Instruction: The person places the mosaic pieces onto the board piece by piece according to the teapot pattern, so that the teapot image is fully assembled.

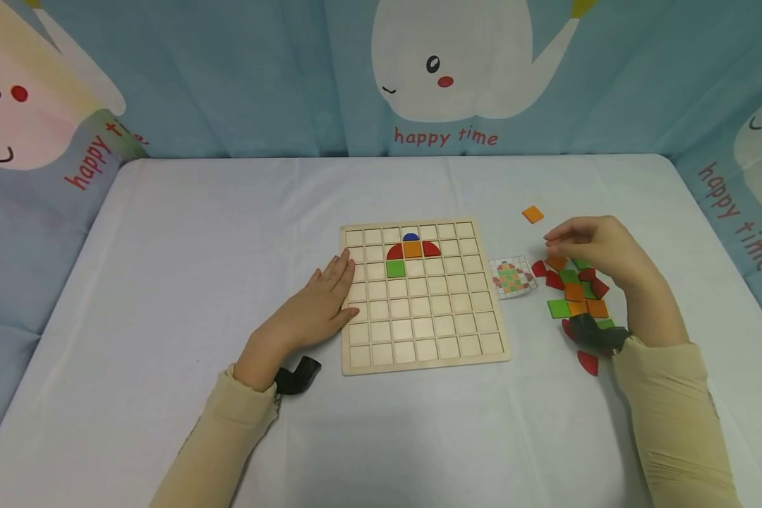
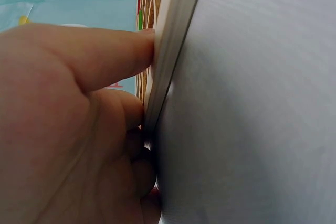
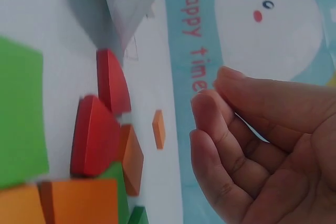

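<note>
A wooden grid board point(image 1: 422, 308) lies flat on the table. Its upper cells hold a blue half-round tile point(image 1: 410, 238), an orange square point(image 1: 412, 249), a green square point(image 1: 396, 269) and two red quarter-round tiles. My left hand point(image 1: 311, 307) rests against the board's left edge, fingers extended; in the left wrist view the thumb point(image 2: 118, 51) touches its side. Above the pile of loose tiles point(image 1: 573, 292), my right hand point(image 1: 600, 247) hovers with its fingers loosely bent. In the right wrist view, thumb and forefinger come close together, and no tile shows between them.
A pattern card point(image 1: 513, 277) lies between the board and the pile, with a raised corner in the right wrist view. A lone orange square tile point(image 1: 533, 214) sits behind the pile. Beyond the white table point(image 1: 228, 212) hangs a blue printed curtain point(image 1: 241, 77).
</note>
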The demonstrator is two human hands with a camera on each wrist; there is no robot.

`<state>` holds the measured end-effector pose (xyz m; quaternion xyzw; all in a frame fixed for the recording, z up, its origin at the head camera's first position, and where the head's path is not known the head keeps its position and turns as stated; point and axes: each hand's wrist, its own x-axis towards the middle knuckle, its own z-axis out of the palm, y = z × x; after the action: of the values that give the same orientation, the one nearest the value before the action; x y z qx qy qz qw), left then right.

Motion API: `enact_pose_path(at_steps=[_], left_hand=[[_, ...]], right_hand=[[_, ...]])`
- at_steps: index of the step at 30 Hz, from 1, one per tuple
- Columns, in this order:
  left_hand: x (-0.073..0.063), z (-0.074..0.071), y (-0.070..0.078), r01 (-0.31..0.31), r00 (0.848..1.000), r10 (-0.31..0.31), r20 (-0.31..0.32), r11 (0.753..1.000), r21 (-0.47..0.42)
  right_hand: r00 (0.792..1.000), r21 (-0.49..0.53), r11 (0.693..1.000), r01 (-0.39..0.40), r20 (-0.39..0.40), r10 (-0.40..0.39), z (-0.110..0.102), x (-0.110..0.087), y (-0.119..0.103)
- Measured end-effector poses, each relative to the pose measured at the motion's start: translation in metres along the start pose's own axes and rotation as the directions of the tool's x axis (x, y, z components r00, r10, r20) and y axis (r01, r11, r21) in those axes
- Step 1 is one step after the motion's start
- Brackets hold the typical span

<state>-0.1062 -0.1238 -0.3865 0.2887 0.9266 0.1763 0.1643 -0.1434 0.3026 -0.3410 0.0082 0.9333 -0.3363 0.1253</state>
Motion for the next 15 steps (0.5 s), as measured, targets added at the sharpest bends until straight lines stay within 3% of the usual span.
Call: enact_pose_path(at_steps=[10,15], left_hand=[[0.001,0.002,-0.002,0.001,1.0,-0.001,-0.002,1.0,0.007],[0.001,0.002,-0.002,0.001,1.0,-0.001,0.001,1.0,0.004]], right_hand=[[0.999,0.01,1.0,-0.004,-0.038,0.004,-0.009,-0.004,0.014],[0.997,0.008,0.999,-0.05,-0.054,0.051,-0.012,-0.005,0.023]])
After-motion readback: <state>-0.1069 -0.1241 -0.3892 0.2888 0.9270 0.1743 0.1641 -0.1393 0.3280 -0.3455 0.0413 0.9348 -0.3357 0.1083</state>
